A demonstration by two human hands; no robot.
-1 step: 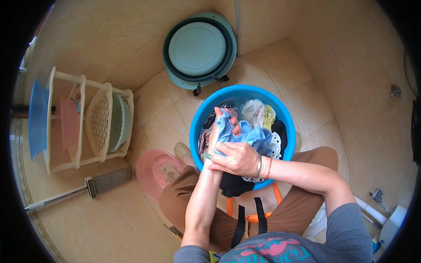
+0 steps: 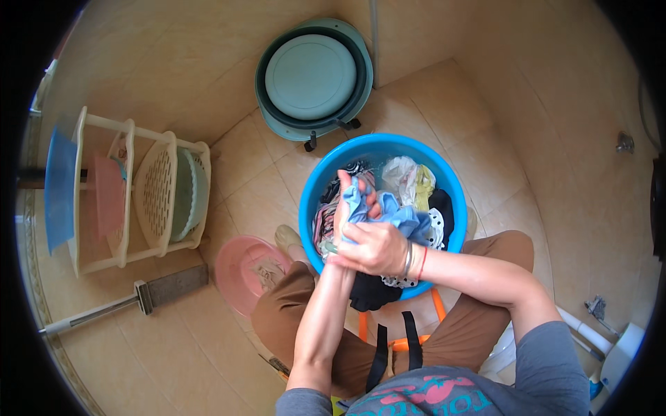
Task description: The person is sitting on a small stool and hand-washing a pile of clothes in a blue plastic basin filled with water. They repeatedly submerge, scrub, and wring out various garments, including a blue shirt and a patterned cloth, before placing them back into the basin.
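A light blue piece of cloth (image 2: 399, 213) is bunched between my two hands, above a blue basin (image 2: 312, 173) of laundry and water. My left hand (image 2: 343, 208) is palm up with its fingers curled round the cloth. Across its wrist lies my right hand (image 2: 378, 249), closed on the cloth's near end; its fingertips are partly hidden. Around them in the basin are a white cloth (image 2: 399, 175), a yellow-green cloth (image 2: 424, 186), black-and-white dotted fabric (image 2: 436, 229) and striped pinkish fabric (image 2: 323, 220). A black garment (image 2: 374, 291) hangs by the near rim.
A pink basin (image 2: 232, 277) holding pale cloth stands left of my knee. Further left are a cream shelf rack (image 2: 156, 187) with basins and a flat mop (image 2: 177, 286) on the tiles. A green folding basin (image 2: 312, 76) leans against the far wall. Orange stool legs (image 2: 438, 305) show below.
Both hands have shifted very slightly, and the right hand has turned a little at the left wrist. The light blue cloth stays in both hands.
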